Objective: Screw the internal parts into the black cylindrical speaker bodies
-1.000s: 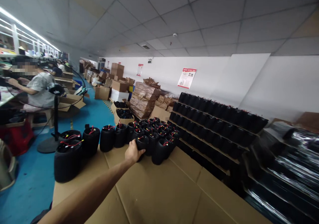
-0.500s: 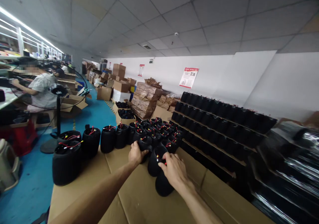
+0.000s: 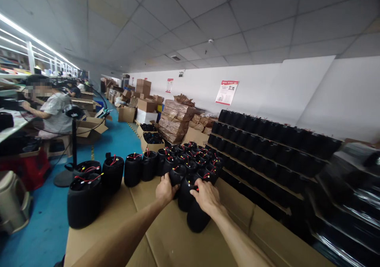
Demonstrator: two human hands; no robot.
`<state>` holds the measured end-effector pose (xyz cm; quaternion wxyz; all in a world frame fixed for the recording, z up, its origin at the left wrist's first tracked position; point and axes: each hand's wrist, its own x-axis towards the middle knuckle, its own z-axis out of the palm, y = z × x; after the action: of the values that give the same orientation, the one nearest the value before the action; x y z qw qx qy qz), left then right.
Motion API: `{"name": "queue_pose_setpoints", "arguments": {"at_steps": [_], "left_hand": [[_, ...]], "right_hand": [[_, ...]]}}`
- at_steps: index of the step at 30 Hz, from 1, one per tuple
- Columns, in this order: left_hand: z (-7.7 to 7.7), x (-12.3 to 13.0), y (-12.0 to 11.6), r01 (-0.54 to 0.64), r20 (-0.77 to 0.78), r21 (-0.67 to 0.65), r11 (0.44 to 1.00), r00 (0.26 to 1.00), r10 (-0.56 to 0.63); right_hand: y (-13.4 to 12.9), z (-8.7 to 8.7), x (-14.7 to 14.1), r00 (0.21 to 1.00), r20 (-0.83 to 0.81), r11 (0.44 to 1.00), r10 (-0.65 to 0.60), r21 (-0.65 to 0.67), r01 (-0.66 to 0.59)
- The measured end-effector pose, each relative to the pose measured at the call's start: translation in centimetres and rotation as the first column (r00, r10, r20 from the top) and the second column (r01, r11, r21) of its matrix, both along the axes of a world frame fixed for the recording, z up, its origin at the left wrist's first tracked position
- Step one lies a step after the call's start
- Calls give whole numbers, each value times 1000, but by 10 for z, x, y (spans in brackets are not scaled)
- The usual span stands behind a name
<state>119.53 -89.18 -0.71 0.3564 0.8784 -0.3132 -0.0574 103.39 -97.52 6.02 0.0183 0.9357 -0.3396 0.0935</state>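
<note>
Black cylindrical housings with red and yellow-tipped wires stand in a cluster on a cardboard surface. My left hand grips the lower side of one black housing at the cluster's near edge. My right hand has its fingers at the rim of the nearest black housing, beside another housing; its fingertips are partly hidden, and what they pinch is too small to name. More housings form a row to the left, the largest at the cardboard's left edge.
Tiered shelves full of black housings stand at the right, with shiny wrapped items beyond. A black stand fan is on the blue floor at left, near a seated person. Open cartons and wrapped stacks lie behind.
The view has shifted slightly, moving the scene a little to the right. Both hands remain at the same housings, and the housing by my left hand looks more upright.
</note>
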Motion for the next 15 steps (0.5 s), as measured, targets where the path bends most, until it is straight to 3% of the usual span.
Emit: {"name": "queue_pose_setpoints", "arguments": {"at_steps": [5, 8, 12, 15], "left_hand": [[-6, -4, 9, 61, 3, -4, 998, 998, -61], [-9, -6, 29, 106, 7, -10, 994, 994, -106], [-16, -9, 88, 259, 45, -40, 965, 965, -257], [-28, -25, 145, 392, 83, -45, 919, 918, -388]], "right_hand": [[0, -3, 1, 1000, 18, 1000, -15, -16, 15], [3, -3, -10, 998, 48, 998, -28, -47, 30], [20, 3, -36, 997, 82, 992, 14, -129, -3], [41, 14, -34, 983, 83, 974, 163, -174, -147]]}}
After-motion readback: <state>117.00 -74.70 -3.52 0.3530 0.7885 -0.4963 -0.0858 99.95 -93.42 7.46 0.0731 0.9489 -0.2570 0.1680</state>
